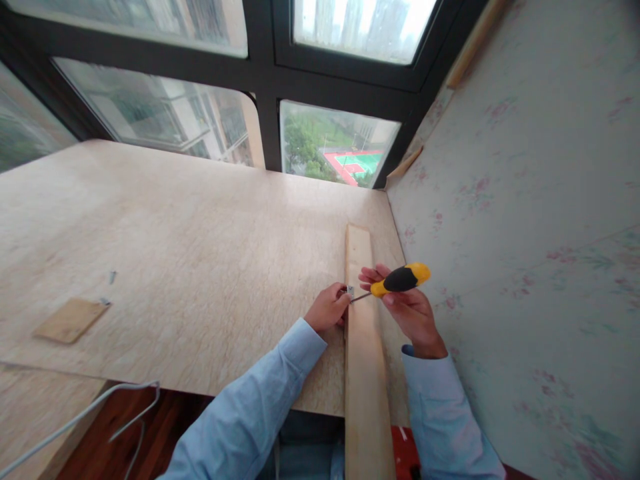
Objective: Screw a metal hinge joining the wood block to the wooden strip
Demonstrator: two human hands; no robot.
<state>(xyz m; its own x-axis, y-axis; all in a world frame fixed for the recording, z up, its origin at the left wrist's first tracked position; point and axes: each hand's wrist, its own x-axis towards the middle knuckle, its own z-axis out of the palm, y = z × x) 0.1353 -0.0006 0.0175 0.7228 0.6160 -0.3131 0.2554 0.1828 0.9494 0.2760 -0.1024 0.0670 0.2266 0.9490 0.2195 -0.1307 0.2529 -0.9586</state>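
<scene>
A long pale wooden board [367,373] lies lengthwise on the right side of the marble-patterned surface, its near end reaching past the front edge. At the board's left edge, my left hand [329,308] is closed, with thumb and fingers pinching a small metal bracket [351,291] against the wood. My right hand [410,313] is over the board's right side and holds a screwdriver [400,279] by its yellow and black handle, some fingertips lifted off it. The screwdriver's shaft points left, with the tip at the bracket, close to my left thumb. A screw there is too small to make out.
On the left of the marble-patterned surface [200,267] lie a small wooden piece [71,320] and a small metal part [113,276]. A white cable [75,417] crosses the lower left. Flowered wallpaper [525,233] rises close on the right; dark-framed windows [345,83] stand behind.
</scene>
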